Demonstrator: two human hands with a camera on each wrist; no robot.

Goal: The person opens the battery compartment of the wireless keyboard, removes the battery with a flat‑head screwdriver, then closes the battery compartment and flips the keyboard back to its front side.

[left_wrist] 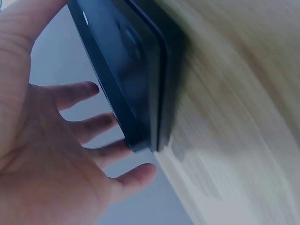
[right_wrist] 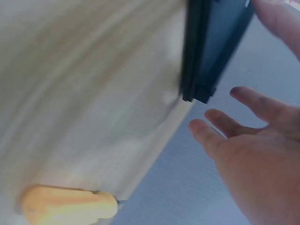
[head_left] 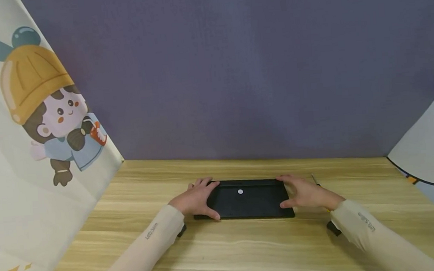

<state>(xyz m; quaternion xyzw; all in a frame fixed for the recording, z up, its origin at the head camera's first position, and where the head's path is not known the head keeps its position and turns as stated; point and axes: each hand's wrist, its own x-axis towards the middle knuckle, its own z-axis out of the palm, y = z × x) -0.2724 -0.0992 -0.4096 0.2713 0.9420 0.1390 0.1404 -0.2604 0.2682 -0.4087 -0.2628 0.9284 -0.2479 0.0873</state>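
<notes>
A flat black rectangular device (head_left: 249, 201) with a round white sticker (head_left: 240, 191) lies on the wooden table. It resembles a keyboard seen from its underside, with a raised strip along the far side. My left hand (head_left: 197, 200) grips its left end, thumb at the near edge and fingers at the far edge. In the left wrist view, fingertips meet the edge of the device (left_wrist: 126, 70), while the little finger stands away. My right hand (head_left: 307, 192) is at the right end, fingers extended. The right wrist view shows several fingertips apart from the device's corner (right_wrist: 204, 91).
A yellow-handled tool with a thin metal shaft, like a screwdriver (right_wrist: 70, 206), lies on the table (head_left: 211, 255) beside my right hand. A grey-purple curtain (head_left: 235, 74) hangs behind. Pale printed cloth (head_left: 14, 189) borders the left side.
</notes>
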